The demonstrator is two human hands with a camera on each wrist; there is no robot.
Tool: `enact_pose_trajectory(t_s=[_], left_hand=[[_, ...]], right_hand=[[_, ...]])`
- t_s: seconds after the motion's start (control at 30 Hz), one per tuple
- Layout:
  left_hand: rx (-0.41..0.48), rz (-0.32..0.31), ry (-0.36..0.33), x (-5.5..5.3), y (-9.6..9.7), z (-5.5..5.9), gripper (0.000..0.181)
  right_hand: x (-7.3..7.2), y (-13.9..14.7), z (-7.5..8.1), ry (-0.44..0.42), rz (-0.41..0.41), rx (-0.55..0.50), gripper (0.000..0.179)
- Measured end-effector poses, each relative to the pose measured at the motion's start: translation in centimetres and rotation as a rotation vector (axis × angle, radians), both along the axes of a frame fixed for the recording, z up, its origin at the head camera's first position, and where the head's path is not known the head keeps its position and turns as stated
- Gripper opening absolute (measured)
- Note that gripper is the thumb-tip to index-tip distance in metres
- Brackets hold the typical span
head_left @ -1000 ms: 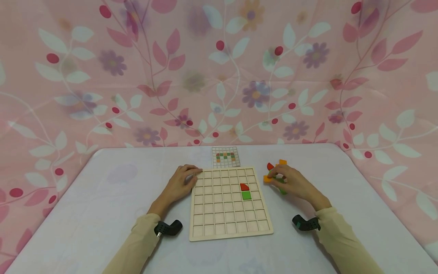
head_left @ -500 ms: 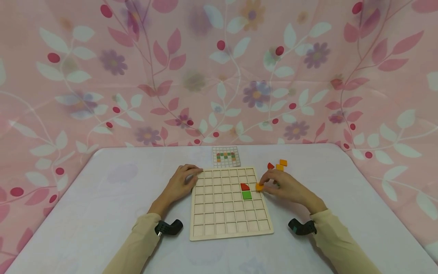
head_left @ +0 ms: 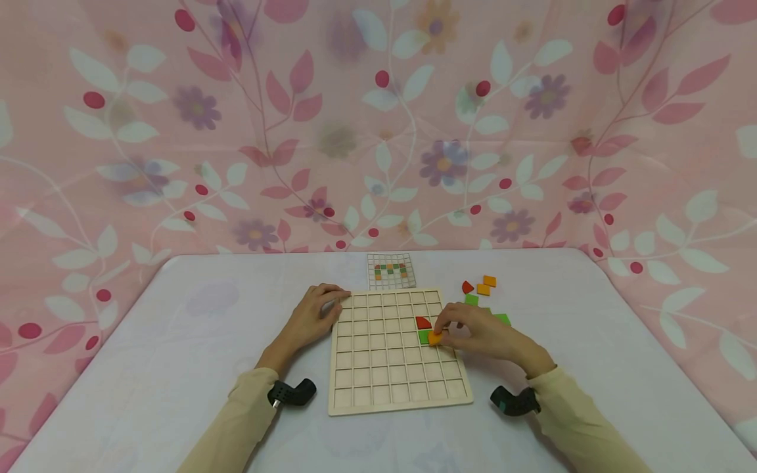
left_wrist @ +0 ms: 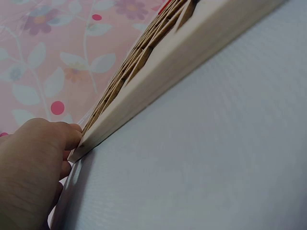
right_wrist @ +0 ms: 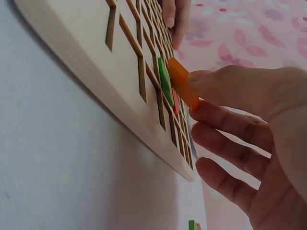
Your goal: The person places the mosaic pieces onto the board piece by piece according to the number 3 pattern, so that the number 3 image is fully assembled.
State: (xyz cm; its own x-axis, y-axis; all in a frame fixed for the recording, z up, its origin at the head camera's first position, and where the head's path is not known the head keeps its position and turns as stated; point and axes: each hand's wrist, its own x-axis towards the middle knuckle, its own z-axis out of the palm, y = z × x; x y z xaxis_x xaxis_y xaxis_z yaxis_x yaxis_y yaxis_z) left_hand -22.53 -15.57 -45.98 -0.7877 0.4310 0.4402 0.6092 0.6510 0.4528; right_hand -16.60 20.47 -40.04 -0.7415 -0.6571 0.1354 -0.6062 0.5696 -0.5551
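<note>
A square wooden grid board point(head_left: 384, 378) lies on the table. In it sit a red tile point(head_left: 422, 322) with one curved side and, just below, a green square tile point(head_left: 423, 337). My right hand point(head_left: 481, 335) pinches an orange tile point(right_wrist: 181, 82) between thumb and index finger, close over the board. The orange tile overlaps the green one's right side in the head view. The other fingers of that hand are loosely bent. At the board's far left corner rests my left hand point(head_left: 310, 318), its fingers point(left_wrist: 72, 136) touching the edge.
Right of the board lie loose tiles: a red one point(head_left: 467, 287), two orange ones, the farther orange tile point(head_left: 489, 280) at the back, and several green ones, including a green tile point(head_left: 471, 299). Behind the board lies a pattern card point(head_left: 391, 270). A floral cloth point(head_left: 378, 131) hangs behind the table.
My right hand has carried the orange tile left and nearer, from the loose tiles over the board to the green tile. The left hand has stayed in place.
</note>
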Motion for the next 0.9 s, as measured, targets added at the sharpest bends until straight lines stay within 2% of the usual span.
enact_pose_trajectory(t_s=[0.5, 0.67, 0.9], left_hand=[[0.002, 0.009, -0.013, -0.1, 0.0, -0.1, 0.027], [0.005, 0.008, -0.013, -0.1, 0.0, -0.1, 0.027], [0.002, 0.009, -0.013, -0.1, 0.0, 0.0, 0.027]], right_hand=[[0.9, -1.4, 0.3, -0.056, 0.035, 0.090, 0.013], [1.0, -1.5, 0.2, -0.045, 0.053, 0.098, 0.013], [1.0, -1.7, 0.1, -0.014, 0.034, 0.139, 0.014]])
